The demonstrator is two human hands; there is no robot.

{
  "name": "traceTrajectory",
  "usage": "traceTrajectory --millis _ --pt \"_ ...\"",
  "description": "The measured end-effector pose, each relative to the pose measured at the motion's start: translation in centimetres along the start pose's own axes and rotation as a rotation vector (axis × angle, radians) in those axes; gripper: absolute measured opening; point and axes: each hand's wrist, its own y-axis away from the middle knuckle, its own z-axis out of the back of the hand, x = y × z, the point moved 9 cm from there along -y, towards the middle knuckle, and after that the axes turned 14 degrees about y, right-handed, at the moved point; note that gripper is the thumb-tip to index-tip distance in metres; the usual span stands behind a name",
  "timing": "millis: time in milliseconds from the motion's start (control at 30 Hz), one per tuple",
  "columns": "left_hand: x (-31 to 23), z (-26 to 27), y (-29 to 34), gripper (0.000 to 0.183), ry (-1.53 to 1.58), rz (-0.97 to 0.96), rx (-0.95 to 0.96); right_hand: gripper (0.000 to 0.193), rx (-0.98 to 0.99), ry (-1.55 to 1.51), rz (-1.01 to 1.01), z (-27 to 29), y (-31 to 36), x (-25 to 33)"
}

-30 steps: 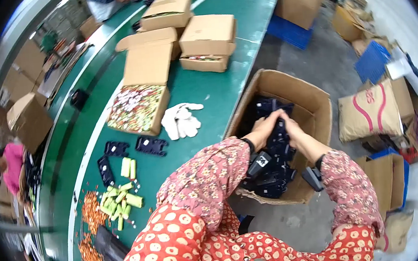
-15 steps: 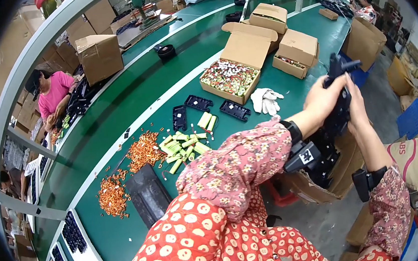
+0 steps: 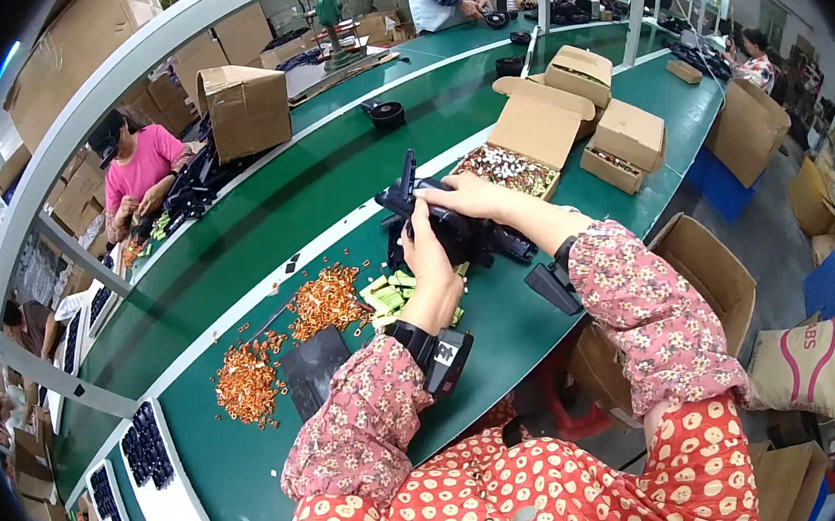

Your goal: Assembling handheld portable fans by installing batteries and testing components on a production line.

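Observation:
Both my hands are over the green table, closed around a bunch of black plastic housings (image 3: 399,200). My left hand (image 3: 428,264) grips them from the near left side, with its thumb upward. My right hand (image 3: 474,198) lies over their top right, fingers wrapped on the upper part. More black parts show beneath and to the right of my hands; whether they are held or rest on the table I cannot tell. Just left of my left wrist lie green cylindrical battery cells (image 3: 382,294), partly covered by my hand and the housings.
Orange ring-shaped pieces (image 3: 326,301) lie in two heaps beside a dark flat plate (image 3: 314,366). An open carton (image 3: 531,139) of small mixed pieces stands beyond my right hand. White trays (image 3: 176,515) sit at the left. A large carton (image 3: 710,267) stands off the table's right edge.
My hands have moved left from above the floor carton to over the table, bringing the black housings along. The black trays and white glove are now hidden from view.

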Motion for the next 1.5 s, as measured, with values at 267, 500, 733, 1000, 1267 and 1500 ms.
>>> traceTrajectory --millis 267,500,733,1000,1267,1500 --pt "0.3 -0.4 -2.5 0.054 -0.101 0.147 0.023 0.084 0.14 0.413 -0.086 -1.2 -0.8 -3.5" --pt "1.9 -0.8 -4.4 0.056 -0.2 0.286 0.069 0.082 -0.02 0.428 -0.127 0.5 0.6 -4.2" --pt "4.0 -2.0 -5.3 0.112 -0.289 0.374 0.05 0.081 -0.106 0.591 -0.18 2.5 1.1 -8.0" --pt "5.9 -3.9 -5.9 0.114 -0.314 0.386 0.101 0.072 -0.154 0.173 -0.148 3.0 3.3 -12.9" --pt "4.3 -5.5 -3.9 0.055 -0.85 0.295 0.143 0.056 -0.555 0.132 -0.008 6.0 4.4 -11.5" --pt "-7.9 -5.4 -0.9 0.051 -0.915 0.203 0.312 0.054 -0.368 0.594 0.67 -1.8 8.4 3.2"
